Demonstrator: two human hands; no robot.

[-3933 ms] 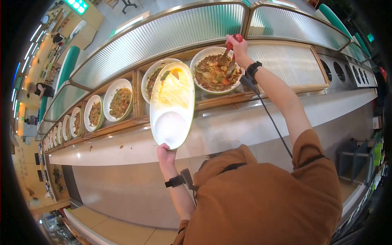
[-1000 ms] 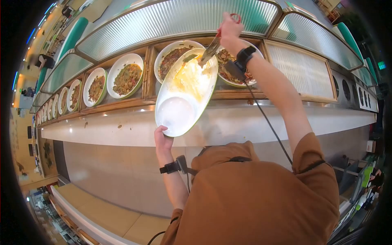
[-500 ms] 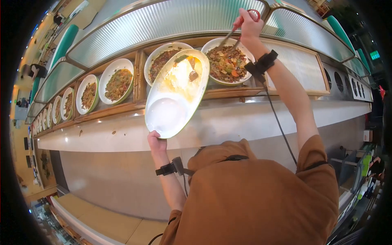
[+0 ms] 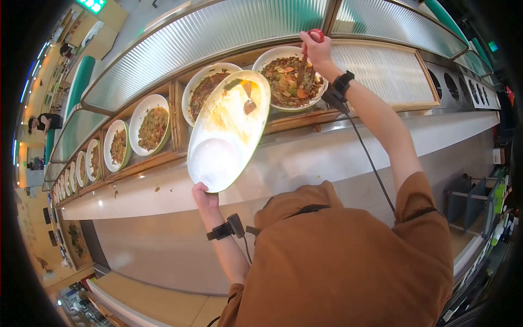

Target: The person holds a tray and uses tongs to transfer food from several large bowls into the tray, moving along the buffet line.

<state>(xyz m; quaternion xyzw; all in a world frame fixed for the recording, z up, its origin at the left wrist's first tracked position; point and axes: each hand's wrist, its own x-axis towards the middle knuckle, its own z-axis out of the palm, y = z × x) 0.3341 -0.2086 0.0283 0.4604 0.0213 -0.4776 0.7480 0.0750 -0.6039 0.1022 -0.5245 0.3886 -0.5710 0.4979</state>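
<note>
My left hand point(image 4: 204, 197) grips the near end of a long white oval plate point(image 4: 218, 155) with a green rim, held tilted over the steel counter. Yellow sauce, a green leaf and a brown piece of food lie on its far end. My right hand point(image 4: 315, 52) reaches up and holds red-handled tongs point(image 4: 306, 60), whose tips dip into a white bowl of mixed vegetables and meat point(image 4: 283, 82). A second bowl of dark food point(image 4: 204, 90) sits just left of it, partly hidden by the plate.
A row of several more food bowls point(image 4: 151, 125) runs off to the left behind ribbed glass guards point(image 4: 207, 43). The steel counter ledge point(image 4: 338, 150) lies between me and the bowls. A ribbed lid point(image 4: 387, 71) covers the bay at right. A person stands far left.
My right hand brought the tongs over the plate, dropped a brown piece on it, then swung back right and lowered the tongs into the bowl. The plate stayed raised in my left hand.
</note>
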